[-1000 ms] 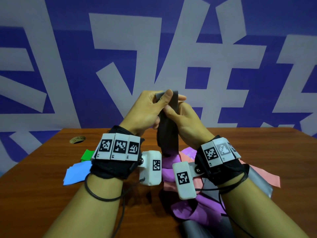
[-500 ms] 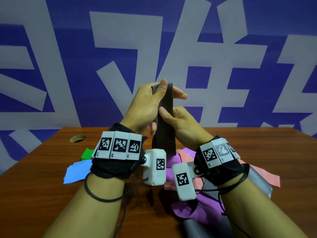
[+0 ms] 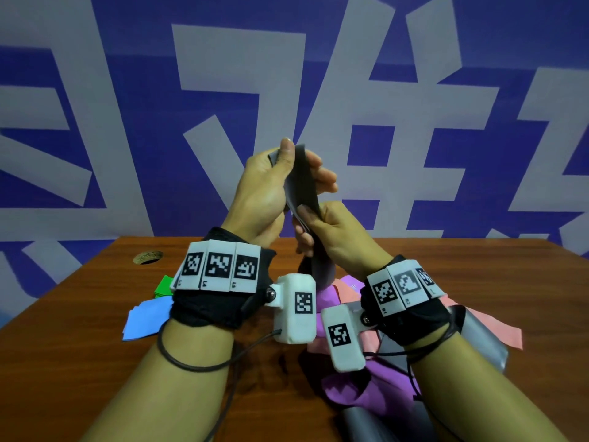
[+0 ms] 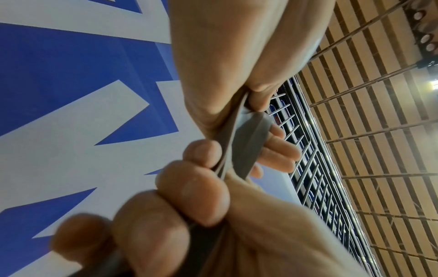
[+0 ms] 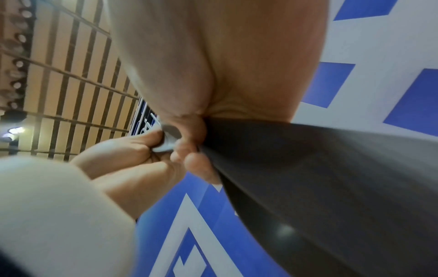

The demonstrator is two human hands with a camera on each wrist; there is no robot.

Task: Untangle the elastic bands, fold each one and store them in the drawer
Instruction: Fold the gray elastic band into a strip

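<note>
Above the table I hold a dark grey elastic band (image 3: 302,186) upright between both hands. My left hand (image 3: 288,157) pinches its top end between thumb and fingers. Just below, my right hand (image 3: 307,218) grips the same band, and its lower part hangs into the tangled pile. In the left wrist view the band (image 4: 246,146) runs from the left hand's pinch down into the right hand's curled fingers (image 4: 189,187). The right wrist view has the band (image 5: 308,168) stretching away from the right thumb, with the left hand (image 5: 132,150) holding the pale end.
A tangle of purple (image 3: 350,387), pink (image 3: 497,330) and grey (image 3: 484,342) bands lies on the wooden table (image 3: 79,346) under my right wrist. Folded blue (image 3: 143,320) and green (image 3: 164,285) bands sit at the left. A round hole (image 3: 147,257) is at the far left.
My left hand has lifted the band's top end higher. The right hand has stayed lower on the band, so the hands are further apart.
</note>
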